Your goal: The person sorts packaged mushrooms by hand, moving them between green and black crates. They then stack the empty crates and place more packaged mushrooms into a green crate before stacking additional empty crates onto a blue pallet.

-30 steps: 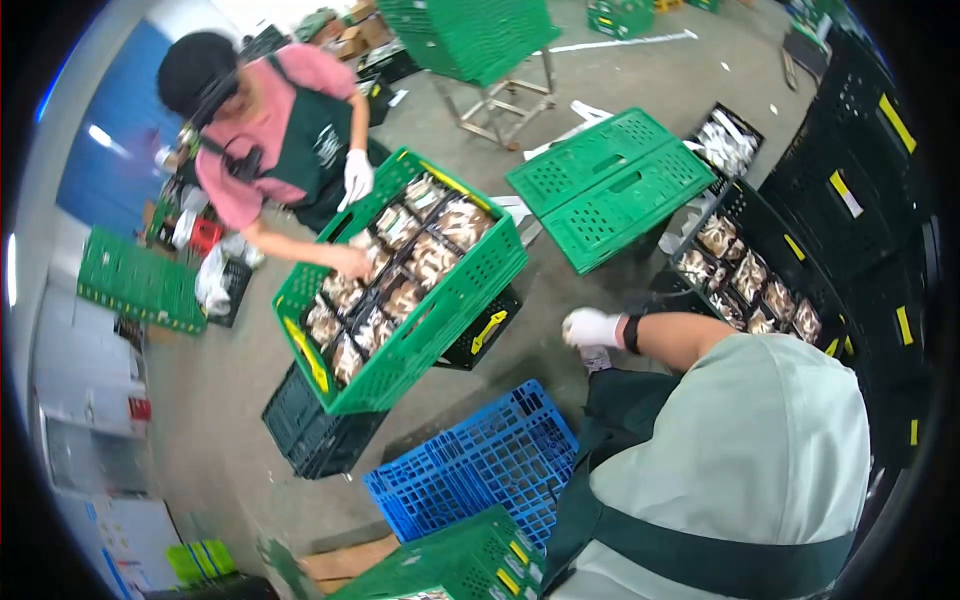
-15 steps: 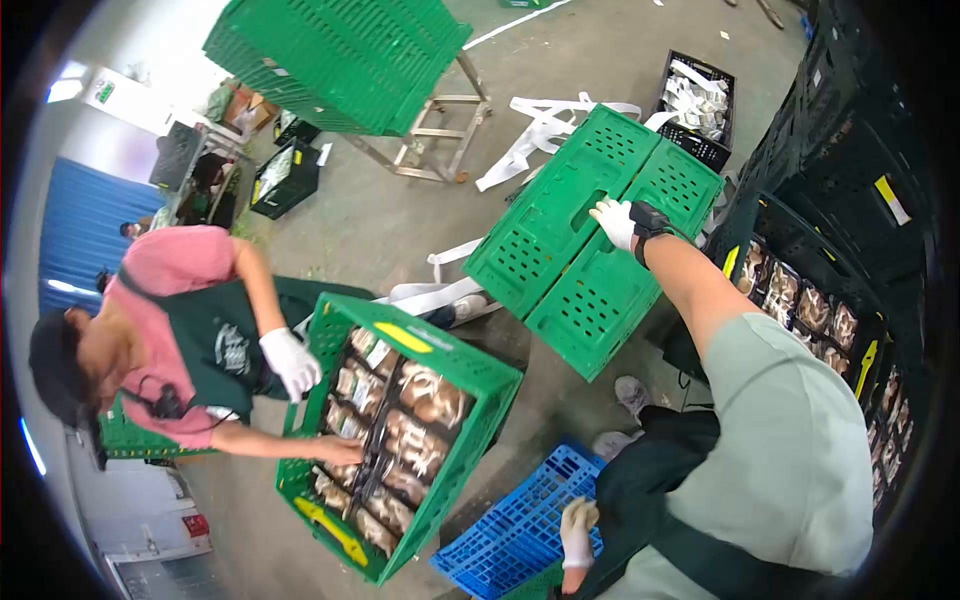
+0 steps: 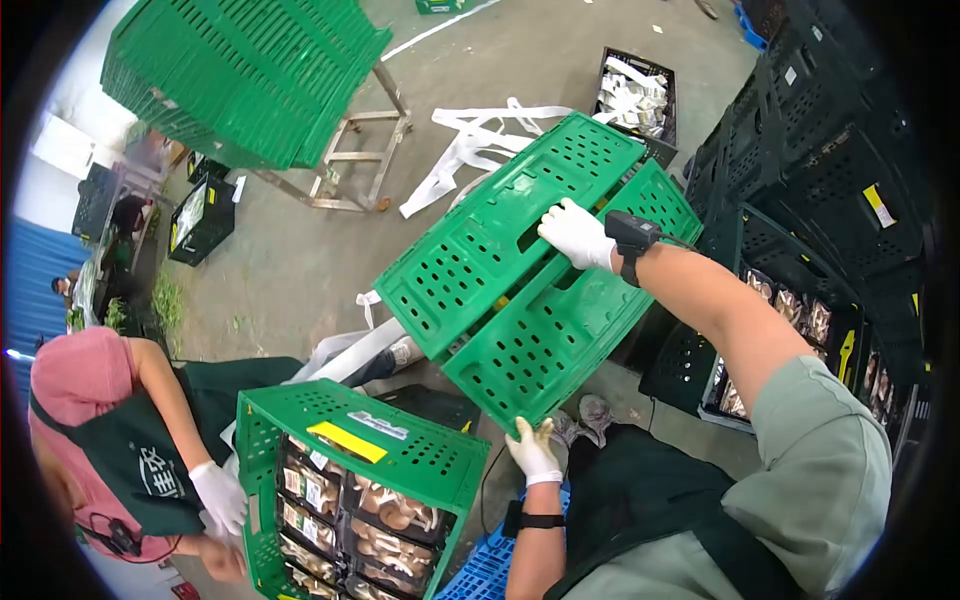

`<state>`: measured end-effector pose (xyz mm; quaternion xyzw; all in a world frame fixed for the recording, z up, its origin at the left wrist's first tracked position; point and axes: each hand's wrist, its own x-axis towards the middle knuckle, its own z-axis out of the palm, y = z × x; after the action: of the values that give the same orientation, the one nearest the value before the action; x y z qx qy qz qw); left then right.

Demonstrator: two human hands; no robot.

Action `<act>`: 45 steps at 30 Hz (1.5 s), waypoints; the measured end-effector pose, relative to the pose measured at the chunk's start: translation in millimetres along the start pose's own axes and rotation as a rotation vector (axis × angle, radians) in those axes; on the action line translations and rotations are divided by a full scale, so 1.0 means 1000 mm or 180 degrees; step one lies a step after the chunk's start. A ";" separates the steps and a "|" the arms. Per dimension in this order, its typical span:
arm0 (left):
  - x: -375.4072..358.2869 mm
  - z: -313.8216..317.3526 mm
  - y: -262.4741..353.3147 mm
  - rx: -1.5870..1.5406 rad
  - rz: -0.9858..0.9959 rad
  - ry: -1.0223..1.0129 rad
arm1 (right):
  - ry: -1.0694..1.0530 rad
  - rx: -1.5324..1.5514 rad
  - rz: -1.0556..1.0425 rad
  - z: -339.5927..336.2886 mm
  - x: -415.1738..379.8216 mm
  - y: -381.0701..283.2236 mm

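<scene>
A green folded crate with holes in its panels is tilted in front of me. My right hand, in a white glove and with a black device on its wrist, has its fingers curled into the crate's middle handle slot. At the crate's lower corner, my left hand, also gloved, grips the edge. To the lower left stands an open green crate with packs of mushrooms in black trays.
A co-worker in a dark apron stands at the left beside the mushroom crate. Green crates are stacked on a metal stand. White strips lie on the floor. Dark crates rise at the right; a blue crate is below.
My left hand has risen from beside my body and taken hold of the folded crate's edge. My right hand stays at its slot. The co-worker's hands have moved from the packs to the crate's near side.
</scene>
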<state>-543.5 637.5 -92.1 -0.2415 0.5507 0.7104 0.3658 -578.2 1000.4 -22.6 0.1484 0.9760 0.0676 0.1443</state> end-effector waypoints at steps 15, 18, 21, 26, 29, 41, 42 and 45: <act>-0.001 0.140 0.047 0.3335 0.3004 -0.0533 | 0.1942 0.0835 0.0162 -0.095 0.102 0.094; 0.063 0.209 0.051 0.4430 0.3594 -0.0650 | 0.2244 0.0460 0.0478 -0.116 0.128 0.110; 0.116 0.223 0.038 0.5303 0.3498 -0.0512 | 0.2329 0.0752 0.0538 -0.088 0.135 0.122; 0.084 0.244 0.079 0.5679 0.3106 -0.0899 | 0.1087 0.1722 -0.0123 -0.034 0.075 0.113; 0.001 0.251 0.113 0.5442 0.3147 -0.1831 | -0.0371 0.1520 -0.1198 -0.004 0.043 0.128; 0.089 0.204 0.074 0.7086 0.2598 -0.3108 | -0.0069 -0.0952 -0.3041 0.071 -0.006 0.084; 0.090 0.209 0.074 0.7122 0.2631 -0.3150 | -0.0100 -0.1211 -0.2951 0.073 -0.004 0.077; 0.087 0.223 0.069 0.7920 0.3739 -0.3921 | -0.0201 -0.1044 -0.2744 0.076 -0.005 0.075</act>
<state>-637.8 865.4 -53.9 0.7898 0.5648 -0.1678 0.1704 -530.6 1076.2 -80.7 -0.2938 0.9202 0.1503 0.2105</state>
